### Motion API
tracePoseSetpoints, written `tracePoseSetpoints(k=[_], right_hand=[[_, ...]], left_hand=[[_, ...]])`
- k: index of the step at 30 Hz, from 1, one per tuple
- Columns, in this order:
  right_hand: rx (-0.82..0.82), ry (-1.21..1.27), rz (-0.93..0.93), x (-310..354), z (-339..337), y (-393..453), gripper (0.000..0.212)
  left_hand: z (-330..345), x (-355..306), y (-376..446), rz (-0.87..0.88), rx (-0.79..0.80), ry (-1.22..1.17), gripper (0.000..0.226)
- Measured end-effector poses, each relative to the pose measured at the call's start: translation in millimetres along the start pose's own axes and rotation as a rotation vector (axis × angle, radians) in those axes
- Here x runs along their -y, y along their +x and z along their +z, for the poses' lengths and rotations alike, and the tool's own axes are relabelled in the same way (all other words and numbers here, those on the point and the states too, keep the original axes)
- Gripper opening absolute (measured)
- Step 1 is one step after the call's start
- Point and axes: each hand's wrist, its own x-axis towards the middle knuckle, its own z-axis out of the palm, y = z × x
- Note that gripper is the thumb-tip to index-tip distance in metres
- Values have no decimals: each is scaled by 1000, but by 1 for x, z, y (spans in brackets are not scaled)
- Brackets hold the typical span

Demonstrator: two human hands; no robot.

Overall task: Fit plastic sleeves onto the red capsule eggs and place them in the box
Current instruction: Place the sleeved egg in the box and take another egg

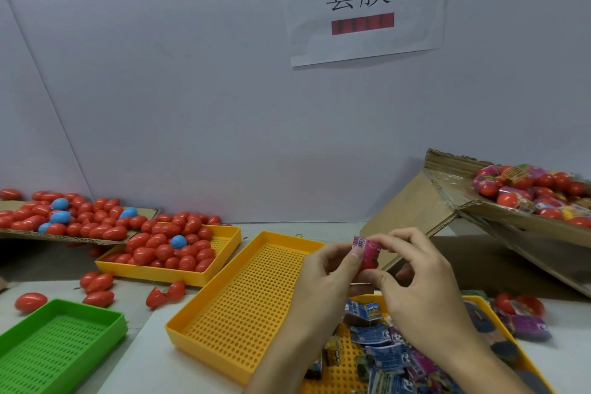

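At the right edge of the frame I see a tilted cardboard box point(499, 217) holding red capsule eggs already wearing printed sleeves point(527, 192). At the left edge, a flat cardboard sheet point(19, 232) carries a heap of bare red eggs with a few blue eggs point(60, 217) mixed in. Just right of it, a yellow perforated tray point(220, 245) is filled with more red eggs point(166, 249) and one blue one. A few loose red eggs point(96, 289) lie on the table in front of that tray, one of them split open. In the centre, a second yellow tray point(243, 307) is empty, and a green tray point(57, 339) in the lower left corner is empty too. At the bottom right, a third yellow tray point(335, 374) holds a pile of flat printed plastic sleeves point(383, 352).

Both hands meet just right of centre, above the trays. My left hand point(323, 272) pinches a pink sleeve point(366, 246) with thumb and fingers closed on it. My right hand point(422, 285) grips the same sleeve from the other side, fingertips curled on its top edge. The red egg point(367, 264) shows just beneath the sleeve, between the two hands.
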Motion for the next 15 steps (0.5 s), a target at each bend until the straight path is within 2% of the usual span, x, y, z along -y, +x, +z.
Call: tracePoseSetpoints(k=[5, 9, 15], right_hand=[[75, 62, 19, 3, -2, 0, 40], [166, 135, 47, 3, -3, -1, 42], [214, 85, -7, 3, -3, 0, 46]], left_hand=[[-2, -1, 0, -35, 20, 64, 25], [-1, -1, -3, -48, 122, 218, 11], [-6, -4, -4, -113, 190, 358, 23]])
